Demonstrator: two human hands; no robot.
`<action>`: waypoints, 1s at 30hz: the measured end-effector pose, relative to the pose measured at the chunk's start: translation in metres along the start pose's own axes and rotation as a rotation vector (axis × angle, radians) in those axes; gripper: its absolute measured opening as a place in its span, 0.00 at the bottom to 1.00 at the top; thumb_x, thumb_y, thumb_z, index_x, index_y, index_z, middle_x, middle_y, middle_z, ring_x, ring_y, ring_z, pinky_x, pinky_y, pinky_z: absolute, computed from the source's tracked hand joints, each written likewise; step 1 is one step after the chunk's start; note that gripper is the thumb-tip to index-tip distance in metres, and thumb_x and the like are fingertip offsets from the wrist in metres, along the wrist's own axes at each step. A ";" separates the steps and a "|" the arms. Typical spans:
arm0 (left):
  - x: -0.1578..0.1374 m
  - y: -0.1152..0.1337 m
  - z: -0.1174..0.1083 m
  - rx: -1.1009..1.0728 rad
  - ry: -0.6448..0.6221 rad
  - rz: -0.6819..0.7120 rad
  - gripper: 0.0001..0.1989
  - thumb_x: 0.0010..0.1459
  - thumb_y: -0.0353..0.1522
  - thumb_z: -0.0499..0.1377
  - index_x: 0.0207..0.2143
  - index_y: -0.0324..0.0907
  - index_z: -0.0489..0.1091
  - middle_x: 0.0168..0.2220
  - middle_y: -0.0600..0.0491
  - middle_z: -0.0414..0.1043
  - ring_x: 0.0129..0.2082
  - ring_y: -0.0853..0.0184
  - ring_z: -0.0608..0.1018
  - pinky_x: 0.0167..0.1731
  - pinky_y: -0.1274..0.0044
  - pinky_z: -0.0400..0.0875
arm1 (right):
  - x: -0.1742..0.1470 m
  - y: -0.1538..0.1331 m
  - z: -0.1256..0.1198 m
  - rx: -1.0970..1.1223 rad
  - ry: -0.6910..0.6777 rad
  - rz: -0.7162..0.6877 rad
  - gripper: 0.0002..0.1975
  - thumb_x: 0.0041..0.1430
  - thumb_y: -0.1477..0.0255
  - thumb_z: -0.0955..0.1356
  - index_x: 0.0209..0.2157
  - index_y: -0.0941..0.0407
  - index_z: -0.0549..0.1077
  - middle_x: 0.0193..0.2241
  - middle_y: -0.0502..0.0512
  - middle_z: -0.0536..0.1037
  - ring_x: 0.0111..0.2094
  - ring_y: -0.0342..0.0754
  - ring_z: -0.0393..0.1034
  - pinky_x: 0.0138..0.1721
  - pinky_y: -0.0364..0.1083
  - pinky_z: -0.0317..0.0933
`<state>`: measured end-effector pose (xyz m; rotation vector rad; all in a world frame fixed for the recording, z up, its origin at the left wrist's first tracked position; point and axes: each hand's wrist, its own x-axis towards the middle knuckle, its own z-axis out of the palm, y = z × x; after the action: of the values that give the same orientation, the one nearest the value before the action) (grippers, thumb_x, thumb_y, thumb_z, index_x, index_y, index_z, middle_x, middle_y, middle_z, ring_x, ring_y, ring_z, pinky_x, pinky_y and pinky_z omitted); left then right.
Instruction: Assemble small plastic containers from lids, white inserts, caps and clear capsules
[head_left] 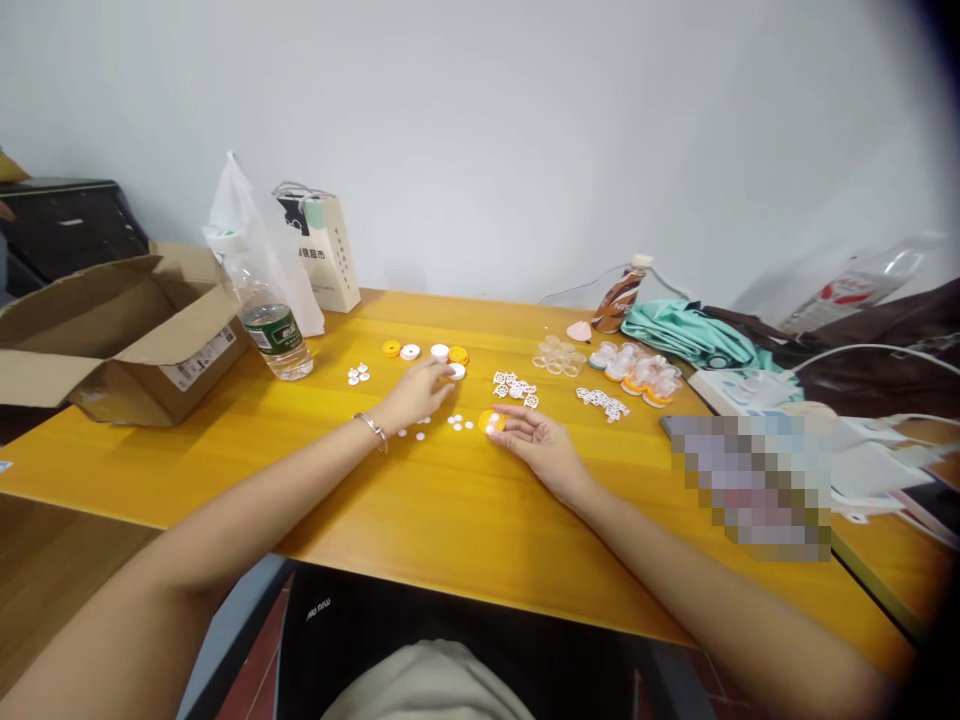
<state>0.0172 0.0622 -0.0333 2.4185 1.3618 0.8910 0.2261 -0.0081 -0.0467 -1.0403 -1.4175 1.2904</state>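
My right hand [544, 450] pinches a yellow round piece [486, 421] with white on its face, held just above the table. Further left, my left hand [417, 395] reaches forward with its fingertips at the edge of a white disc [456, 371], thumb and fingers curled about it. Behind that disc stand white and yellow round caps [440, 353], with a white cap [410, 352] and a yellow cap [391, 348] to their left. Several small white dots [457, 423] lie between my hands. White wheel-like cutouts [514, 388] are beyond my right hand.
Clear rings [559, 355] and clear-domed pieces [637, 372] sit at the back right, near more white cutouts [602, 402] and a brown bottle [622, 293]. A water bottle [274, 330] and cardboard box [150, 340] stand left. A power strip [720, 390] lies right.
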 end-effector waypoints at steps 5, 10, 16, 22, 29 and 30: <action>0.027 -0.014 0.013 0.101 0.002 -0.013 0.06 0.53 0.29 0.53 0.33 0.37 0.68 0.37 0.47 0.63 0.38 0.63 0.69 0.43 0.70 0.62 | -0.002 0.005 0.001 -0.058 0.028 -0.121 0.21 0.44 0.67 0.71 0.43 0.54 0.71 0.32 0.52 0.75 0.33 0.43 0.70 0.44 0.48 0.65; 0.030 -0.009 0.019 0.064 0.027 -0.005 0.05 0.53 0.31 0.54 0.28 0.38 0.65 0.36 0.48 0.62 0.39 0.64 0.68 0.44 0.70 0.62 | -0.002 0.006 0.000 -0.064 0.037 -0.150 0.20 0.44 0.68 0.71 0.43 0.53 0.70 0.33 0.52 0.75 0.34 0.43 0.70 0.43 0.46 0.65; 0.000 0.018 0.000 -0.733 -0.089 -0.228 0.10 0.53 0.37 0.56 0.31 0.39 0.63 0.34 0.51 0.67 0.36 0.68 0.71 0.40 0.73 0.65 | 0.000 0.000 0.001 -0.028 0.088 -0.159 0.21 0.44 0.67 0.71 0.42 0.54 0.69 0.31 0.52 0.76 0.34 0.45 0.71 0.45 0.49 0.65; -0.037 0.041 -0.012 -1.270 -0.221 -0.332 0.16 0.53 0.34 0.57 0.44 0.42 0.62 0.41 0.50 0.68 0.40 0.70 0.72 0.45 0.74 0.64 | -0.004 -0.008 0.009 -0.013 0.115 -0.153 0.18 0.43 0.67 0.71 0.39 0.54 0.68 0.32 0.52 0.77 0.34 0.46 0.73 0.44 0.50 0.66; -0.038 0.047 -0.006 -1.068 -0.166 -0.181 0.15 0.55 0.35 0.55 0.46 0.43 0.65 0.39 0.51 0.69 0.35 0.71 0.72 0.41 0.75 0.66 | -0.008 -0.006 0.008 -0.084 0.109 -0.189 0.17 0.45 0.68 0.70 0.39 0.54 0.68 0.33 0.52 0.76 0.36 0.46 0.73 0.44 0.50 0.67; -0.038 0.047 -0.005 -1.017 -0.160 -0.173 0.15 0.55 0.35 0.56 0.45 0.42 0.66 0.39 0.51 0.70 0.36 0.71 0.72 0.40 0.76 0.66 | -0.008 -0.005 0.008 -0.100 0.104 -0.199 0.16 0.45 0.68 0.70 0.38 0.54 0.68 0.33 0.52 0.76 0.36 0.46 0.73 0.44 0.50 0.67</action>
<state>0.0323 0.0047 -0.0218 1.5195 0.7413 0.9819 0.2201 -0.0181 -0.0424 -0.9903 -1.4774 1.0179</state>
